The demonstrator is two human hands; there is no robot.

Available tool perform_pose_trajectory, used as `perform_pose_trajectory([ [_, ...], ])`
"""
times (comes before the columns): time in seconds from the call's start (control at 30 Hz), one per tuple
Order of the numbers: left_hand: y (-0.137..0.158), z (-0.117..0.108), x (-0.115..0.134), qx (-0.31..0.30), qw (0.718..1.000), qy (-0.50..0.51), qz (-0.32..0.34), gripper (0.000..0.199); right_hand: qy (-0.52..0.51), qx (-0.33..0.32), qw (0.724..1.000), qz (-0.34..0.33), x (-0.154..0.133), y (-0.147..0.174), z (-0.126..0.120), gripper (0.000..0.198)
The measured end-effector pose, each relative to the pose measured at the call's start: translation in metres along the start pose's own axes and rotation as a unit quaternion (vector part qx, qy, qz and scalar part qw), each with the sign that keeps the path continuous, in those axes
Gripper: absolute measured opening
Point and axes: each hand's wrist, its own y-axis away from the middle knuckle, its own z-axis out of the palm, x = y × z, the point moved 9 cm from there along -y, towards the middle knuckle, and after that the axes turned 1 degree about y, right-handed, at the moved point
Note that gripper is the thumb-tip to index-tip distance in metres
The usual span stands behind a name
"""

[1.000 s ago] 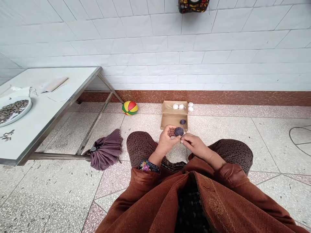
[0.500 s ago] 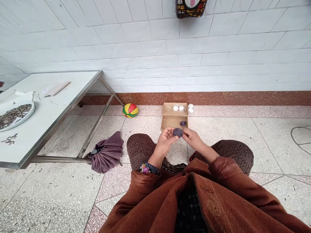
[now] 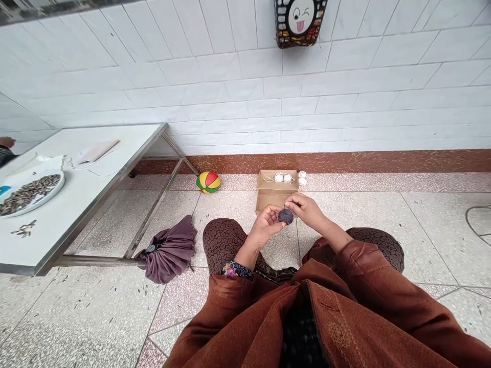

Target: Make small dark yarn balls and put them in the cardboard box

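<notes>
My left hand (image 3: 266, 225) is closed around a small ball of dark purple-grey yarn (image 3: 285, 216), held between thumb and fingers above my knees. Just above the ball, my right hand (image 3: 307, 210) pinches what looks like a thin dark strand of the same yarn; the strand is hard to make out. Behind my hands an open cardboard box (image 3: 266, 200) lies on the floor. Two white yarn balls (image 3: 283, 178) rest in its far half, and two more white balls (image 3: 303, 178) sit beside it on the right. My right hand covers part of the box's near half.
To the left stands a metal-framed table (image 3: 95, 204) with a plate (image 3: 57, 191) of dark seeds or husks. A folded purple umbrella (image 3: 172, 253) hangs by its leg. A colourful ball (image 3: 208, 182) lies near the wall, where a basket (image 3: 301, 25) hangs. A person's hand (image 3: 6, 142) shows far left.
My right hand has risen a little from the yarn ball, and its fingers now pinch above it. The dark ball seen earlier in the box is now hidden. The view has tilted up slightly.
</notes>
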Motion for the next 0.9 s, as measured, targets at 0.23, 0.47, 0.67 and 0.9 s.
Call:
perform_pose_trajectory([
  [0.23,-0.063,-0.031,0.018,0.093,0.994,0.02,0.062,0.05,0.035,-0.01,0.999,-0.007,0.016,0.005,0.027,0.02],
  [0.47,-0.101,-0.041,0.006,0.047,0.991,-0.113,0.046,0.051,0.053,-0.017,0.994,-0.089,0.006,-0.034,0.002,0.021],
  [0.67,-0.11,-0.018,0.009,-0.055,0.992,-0.111,0.025,0.05,0.014,0.028,0.998,-0.047,0.056,-0.087,-0.022,0.023],
  [0.9,-0.123,-0.055,0.029,0.063,0.996,0.018,0.066,0.053,0.019,-0.019,1.0,0.016,0.085,-0.081,0.025,0.023],
])
